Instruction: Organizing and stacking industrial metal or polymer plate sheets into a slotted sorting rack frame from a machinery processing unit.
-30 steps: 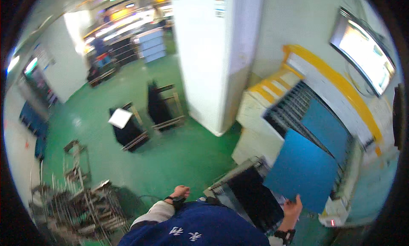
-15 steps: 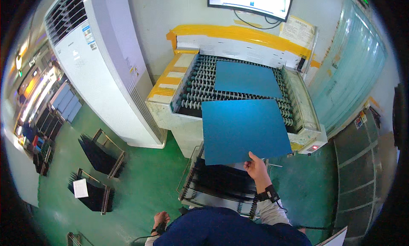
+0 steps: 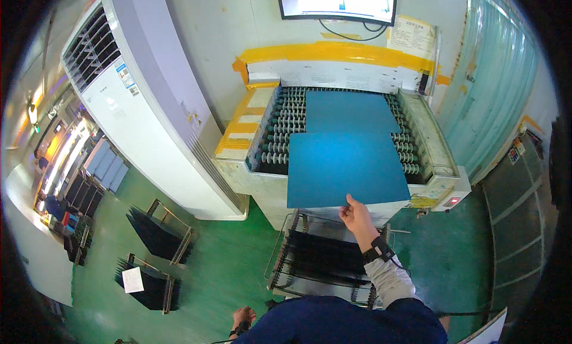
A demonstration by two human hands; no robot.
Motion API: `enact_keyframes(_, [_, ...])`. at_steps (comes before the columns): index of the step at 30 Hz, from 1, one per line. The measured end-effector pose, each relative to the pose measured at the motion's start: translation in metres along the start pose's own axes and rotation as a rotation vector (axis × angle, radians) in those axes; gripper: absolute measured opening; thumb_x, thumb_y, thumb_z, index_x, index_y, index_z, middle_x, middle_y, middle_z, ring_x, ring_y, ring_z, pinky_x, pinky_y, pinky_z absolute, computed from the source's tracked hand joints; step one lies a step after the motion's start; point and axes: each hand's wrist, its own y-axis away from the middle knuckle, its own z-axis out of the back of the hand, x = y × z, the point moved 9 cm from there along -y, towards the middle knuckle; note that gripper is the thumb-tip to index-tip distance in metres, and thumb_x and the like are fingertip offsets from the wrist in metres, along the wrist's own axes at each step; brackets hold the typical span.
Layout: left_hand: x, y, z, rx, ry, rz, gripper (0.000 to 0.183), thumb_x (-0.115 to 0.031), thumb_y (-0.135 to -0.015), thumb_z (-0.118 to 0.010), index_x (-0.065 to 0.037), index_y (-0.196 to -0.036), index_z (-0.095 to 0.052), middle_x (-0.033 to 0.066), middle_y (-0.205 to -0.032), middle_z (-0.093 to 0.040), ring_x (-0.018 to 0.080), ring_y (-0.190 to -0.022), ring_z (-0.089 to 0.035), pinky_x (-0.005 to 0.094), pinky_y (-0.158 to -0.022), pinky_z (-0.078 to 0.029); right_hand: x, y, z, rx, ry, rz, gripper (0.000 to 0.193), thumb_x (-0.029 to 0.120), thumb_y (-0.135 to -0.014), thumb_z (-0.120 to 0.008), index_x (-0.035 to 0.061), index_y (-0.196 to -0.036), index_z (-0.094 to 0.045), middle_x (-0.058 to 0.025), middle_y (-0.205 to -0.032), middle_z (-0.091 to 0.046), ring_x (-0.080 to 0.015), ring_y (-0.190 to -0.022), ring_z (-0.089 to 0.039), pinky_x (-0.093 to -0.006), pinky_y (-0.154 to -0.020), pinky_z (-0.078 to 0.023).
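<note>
My right hand [image 3: 357,216] grips the near edge of a flat blue panel [image 3: 342,168] and holds it level over the front end of a roller conveyor machine [image 3: 271,150]. A second blue panel [image 3: 348,111] lies further back on the black rollers. My left hand [image 3: 242,317] hangs low by my side above the green floor, holding nothing that I can see. Directly under the held panel stands a wire rack [image 3: 325,257] filled with dark upright sheets.
A tall white cabinet air conditioner [image 3: 140,105] stands left of the machine. Two floor racks with dark sheets [image 3: 158,234] [image 3: 146,281] sit on the green floor at left. A monitor [image 3: 336,1] hangs on the wall above. A teal curtain [image 3: 497,76] hangs at right.
My view has swung from the room round to face the machine. The blue panel in my right hand has come level over the conveyor's front end.
</note>
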Motion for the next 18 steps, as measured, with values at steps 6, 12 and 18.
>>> enact_keyframes(6, [-0.022, 0.049, -0.014, -0.334, -0.041, 0.029, 0.016, -0.007, -0.08, -0.049, -0.007, -0.068, -0.039, 0.0061, -0.06, -0.041, 0.0187, -0.049, -0.039, 0.0352, -0.043, -0.031, 0.006, -0.035, -0.035, 0.075, 0.0, 0.001, 0.022, 0.018, -0.083, -0.065, 0.0053, -0.086, -0.047, -0.0071, -0.073, -0.049, -0.022, -0.063, -0.055, -0.0353, -0.056, -0.049])
enact_keyframes(12, [-0.025, 0.018, -0.011, 0.108, -0.596, -0.383, 0.012, -0.003, -0.081, -0.045, -0.005, -0.069, -0.042, 0.0046, -0.056, -0.035, 0.0173, -0.046, -0.035, 0.0317, -0.042, -0.03, 0.0, -0.027, -0.044, 0.068, 0.018, 0.02, 0.023, 0.019, -0.083, -0.064, 0.0045, -0.088, -0.047, -0.0087, -0.077, -0.05, -0.0228, -0.063, -0.057, -0.0357, -0.057, -0.049])
enact_keyframes(18, [-0.026, 0.02, -0.016, 0.041, -0.704, -0.357, 0.012, -0.002, -0.082, -0.045, -0.003, -0.071, -0.043, 0.0057, -0.057, -0.037, 0.0175, -0.046, -0.037, 0.0315, -0.042, -0.031, -0.01, -0.019, -0.015, 0.009, -0.005, 0.031, 0.025, 0.02, -0.083, -0.065, 0.0036, -0.091, -0.048, -0.0083, -0.077, -0.05, -0.0232, -0.062, -0.056, -0.0365, -0.058, -0.049])
